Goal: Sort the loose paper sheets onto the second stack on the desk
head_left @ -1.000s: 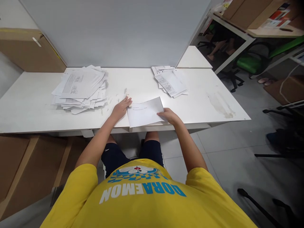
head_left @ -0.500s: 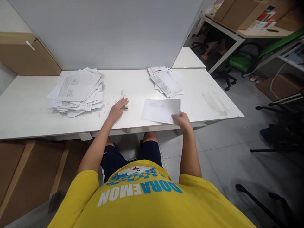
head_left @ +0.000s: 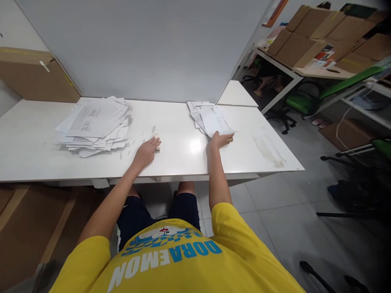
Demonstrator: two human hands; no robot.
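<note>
My left hand point(head_left: 147, 153) rests on the table with its fingers close together over a small cream-coloured block point(head_left: 158, 150). The block has dark marks on its near end; its exact kind is unclear. A white sheet of paper point(head_left: 215, 119) is pinched at its near edge by my right hand point(head_left: 221, 139). This sheet lies over the smaller paper stack point(head_left: 197, 116) and covers much of it. To the left of my left hand stands a larger, uneven pile of printed papers point(head_left: 94, 124).
The white table point(head_left: 180, 160) has dark smudges near the left pile and a stain on the right. A grey panel point(head_left: 143, 49) rises behind it. Cardboard boxes point(head_left: 39, 75) stand at the back left and below the table. A green chair point(head_left: 301, 103) is at right.
My right hand has carried the sheet forward, from the table's front edge onto the smaller stack. My left hand has stayed at the block. The view has tilted up slightly.
</note>
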